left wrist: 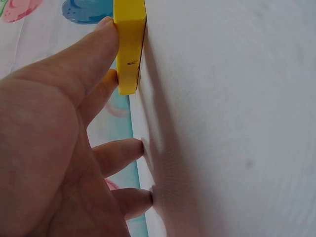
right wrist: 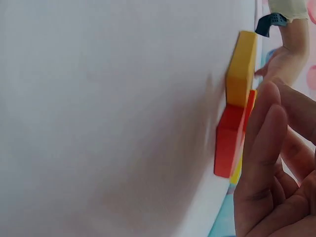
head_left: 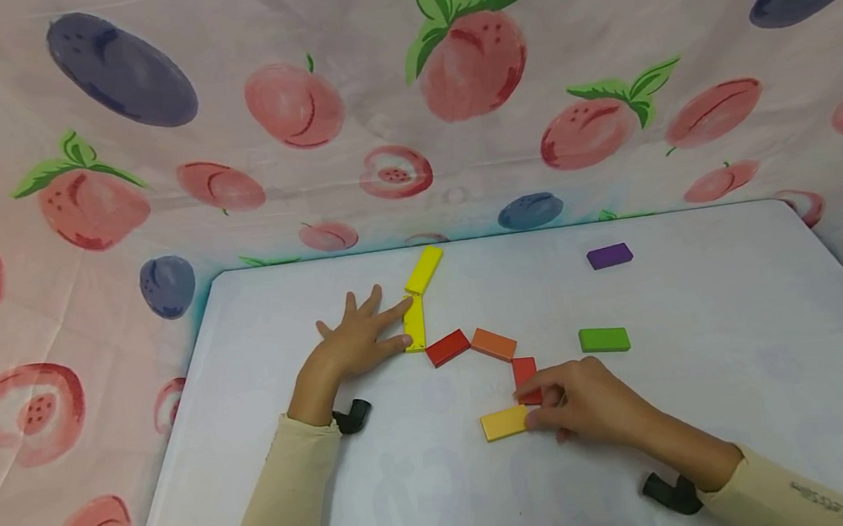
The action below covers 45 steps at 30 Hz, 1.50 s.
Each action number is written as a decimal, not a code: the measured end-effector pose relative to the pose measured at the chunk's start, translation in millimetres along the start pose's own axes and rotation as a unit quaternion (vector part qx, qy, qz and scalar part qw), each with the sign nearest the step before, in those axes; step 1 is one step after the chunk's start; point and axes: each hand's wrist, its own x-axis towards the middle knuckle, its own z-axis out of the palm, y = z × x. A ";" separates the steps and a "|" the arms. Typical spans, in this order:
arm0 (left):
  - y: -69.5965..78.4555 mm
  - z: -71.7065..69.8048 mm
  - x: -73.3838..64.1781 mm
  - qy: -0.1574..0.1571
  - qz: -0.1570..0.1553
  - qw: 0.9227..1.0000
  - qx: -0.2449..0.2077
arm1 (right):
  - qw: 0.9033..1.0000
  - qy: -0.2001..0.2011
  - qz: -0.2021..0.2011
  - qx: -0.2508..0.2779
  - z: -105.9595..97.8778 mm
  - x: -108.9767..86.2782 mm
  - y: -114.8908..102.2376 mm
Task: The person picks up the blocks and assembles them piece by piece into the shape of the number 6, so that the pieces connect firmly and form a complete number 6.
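My left hand (head_left: pixel 356 340) has its fingers spread, with thumb and index fingertip touching the lower yellow block (head_left: pixel 416 330). In the left wrist view, these fingers meet the yellow block (left wrist: pixel 129 54) along one side. Another yellow block (head_left: pixel 425 269) angles away from its far end. A dark red block (head_left: pixel 447 348), an orange block (head_left: pixel 494 344), a red block (head_left: pixel 525 371) and an amber block (head_left: pixel 503 424) continue the bent line. Over the red block and the amber block's right end hovers or rests my right hand (head_left: pixel 592 403), fingers bent; contact is unclear. Nothing shows between its fingers (right wrist: pixel 269 128).
A green block (head_left: pixel 605 340) lies right of the line. Farther back is a purple block (head_left: pixel 610 256). The white table (head_left: pixel 739 369) meets a fruit-print cloth (head_left: pixel 340 19) at its far edge. Dark devices (head_left: pixel 671 493) sit at both wrists.
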 end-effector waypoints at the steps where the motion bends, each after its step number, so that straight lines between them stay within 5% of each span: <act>1: 0.0 0.0 -0.3 0.000 0.000 1.000 -0.001 | 1.000 0.007 -0.005 -0.002 -2.3 -0.3 0.2; 14: -2.2 0.8 1.0 0.003 0.003 1.000 0.003 | 0.987 0.128 -0.053 -0.081 -36.0 -4.9 10.8; 24: -2.0 0.5 1.1 0.001 0.002 1.000 0.007 | 0.977 0.168 -0.032 -0.123 -62.2 -4.1 33.7; 33: -3.1 1.7 2.5 0.000 0.001 1.000 0.001 | 0.974 0.173 -0.024 -0.147 -77.1 0.5 65.3; 45: -1.3 1.0 1.6 0.002 -0.001 1.000 0.003 | 0.980 0.141 0.012 -0.139 -87.9 3.2 85.3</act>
